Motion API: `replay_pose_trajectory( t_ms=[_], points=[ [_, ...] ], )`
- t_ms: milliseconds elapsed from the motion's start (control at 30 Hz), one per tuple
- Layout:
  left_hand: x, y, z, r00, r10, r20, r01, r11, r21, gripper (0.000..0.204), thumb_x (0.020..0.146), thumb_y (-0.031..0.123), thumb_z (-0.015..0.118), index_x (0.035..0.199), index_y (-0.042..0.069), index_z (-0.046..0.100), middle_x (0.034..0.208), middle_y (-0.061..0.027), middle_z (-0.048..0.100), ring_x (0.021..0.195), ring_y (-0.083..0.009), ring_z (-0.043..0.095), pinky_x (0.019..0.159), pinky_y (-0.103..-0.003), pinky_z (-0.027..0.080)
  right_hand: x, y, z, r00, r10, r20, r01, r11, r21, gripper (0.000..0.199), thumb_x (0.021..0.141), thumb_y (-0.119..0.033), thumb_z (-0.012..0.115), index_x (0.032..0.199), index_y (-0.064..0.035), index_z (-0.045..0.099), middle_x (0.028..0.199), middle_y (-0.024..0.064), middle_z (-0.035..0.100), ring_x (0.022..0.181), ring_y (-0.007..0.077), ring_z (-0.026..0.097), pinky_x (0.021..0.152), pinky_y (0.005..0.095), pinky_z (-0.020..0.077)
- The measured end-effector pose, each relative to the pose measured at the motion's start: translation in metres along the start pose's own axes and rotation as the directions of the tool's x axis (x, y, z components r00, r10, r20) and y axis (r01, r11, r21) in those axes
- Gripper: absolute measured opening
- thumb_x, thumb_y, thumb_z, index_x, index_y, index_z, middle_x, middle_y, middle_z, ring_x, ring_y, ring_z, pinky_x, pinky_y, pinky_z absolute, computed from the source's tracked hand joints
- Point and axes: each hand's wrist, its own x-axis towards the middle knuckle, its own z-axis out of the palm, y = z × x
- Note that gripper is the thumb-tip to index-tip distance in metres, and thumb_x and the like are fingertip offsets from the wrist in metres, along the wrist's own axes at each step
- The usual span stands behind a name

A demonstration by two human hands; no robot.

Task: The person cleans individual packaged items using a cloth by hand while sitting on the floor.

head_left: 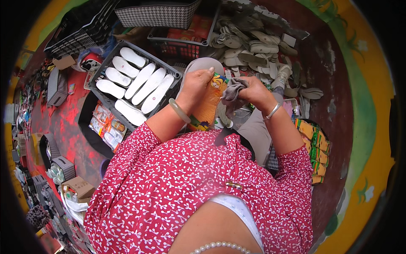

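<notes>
My left hand [195, 83] grips the top of an orange insole [208, 108] with a printed yellow and green edge, holding it upright in front of me. My right hand [255, 91] is closed on a grey cloth [234, 94] pressed against the insole's right side. A pale green bangle sits on my left wrist and a silver bracelet on my right. A grey insole [202, 65] shows just behind my left hand.
A dark crate [102, 71] holding several white insoles [141, 84] sits at the left. A pile of grey insoles [258, 46] lies ahead right. Stacked orange packets [317, 152] are on my right, wrapped packets [108, 125] on my left, baskets behind.
</notes>
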Motion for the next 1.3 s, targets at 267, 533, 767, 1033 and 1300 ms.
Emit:
replay_pose_trajectory(
  t_ms=[267, 533, 767, 1033, 1300],
  points=[
    [0.003, 0.019, -0.033, 0.996, -0.015, -0.089, -0.021, 0.922, -0.386, 0.027, 0.094, 0.022, 0.045, 0.089, -0.003, 0.056, 0.083, -0.0109, 0.063, 0.072, -0.0182, 0.062, 0.067, -0.03, 0.051, -0.014, 0.022, -0.061, 0.99, -0.1, -0.097, 0.109, 0.99, 0.092, 0.018, 0.079, -0.011, 0.056, 0.094, -0.002, 0.062, 0.091, 0.0058, 0.064, 0.084, 0.0133, 0.061, 0.072, 0.0245, 0.0481],
    [0.003, 0.023, -0.007, 0.997, -0.039, 0.065, 0.065, 0.876, -0.479, 0.029, 0.093, 0.02, 0.043, 0.101, -0.004, 0.057, 0.093, -0.0125, 0.063, 0.081, -0.0198, 0.062, 0.071, -0.031, 0.051, 0.023, -0.028, -0.007, 0.935, -0.35, -0.056, 0.352, 0.935, 0.038, 0.066, 0.075, -0.028, 0.069, 0.129, -0.0012, 0.042, 0.112, 0.0097, 0.057, 0.101, 0.0201, 0.057, 0.09, 0.0301, 0.0439],
    [0.008, 0.003, -0.02, 0.983, -0.142, 0.119, 0.184, 0.831, -0.526, 0.04, 0.096, 0.032, 0.033, 0.108, 0.001, 0.054, 0.1, -0.0103, 0.062, 0.09, -0.0205, 0.06, 0.083, -0.033, 0.047, 0.05, 0.009, 0.058, 0.818, -0.55, -0.168, 0.311, 0.669, -0.675, 0.055, 0.07, -0.017, 0.065, 0.122, -0.0089, 0.048, 0.11, 0.0183, 0.057, 0.101, 0.035, 0.055, 0.086, 0.039, 0.0447],
    [0.0, 0.009, -0.008, 0.946, -0.026, 0.324, 0.191, 0.85, -0.491, 0.042, 0.095, 0.031, 0.037, 0.125, 0.002, 0.044, 0.119, -0.0108, 0.054, 0.11, -0.0198, 0.052, 0.096, -0.033, 0.039, 0.063, 0.019, 0.042, 0.774, -0.412, -0.48, 0.259, 0.899, -0.354, 0.023, 0.082, -0.017, 0.057, 0.1, -0.0029, 0.06, 0.087, 0.0115, 0.066, 0.079, 0.0209, 0.063, 0.072, 0.0294, 0.0487],
    [-0.019, 0.001, -0.031, 0.855, -0.193, 0.482, 0.322, 0.925, -0.202, 0.058, 0.085, 0.017, 0.058, 0.133, -0.002, 0.032, 0.128, -0.0095, 0.047, 0.117, -0.0171, 0.046, 0.098, -0.031, 0.036, 0.066, 0.018, 0.017, 0.866, -0.132, -0.483, 0.405, 0.753, 0.519, 0.02, 0.089, -0.016, 0.052, 0.102, -0.003, 0.06, 0.091, 0.0051, 0.064, 0.078, 0.0141, 0.061, 0.07, 0.0279, 0.0513]
  ],
)
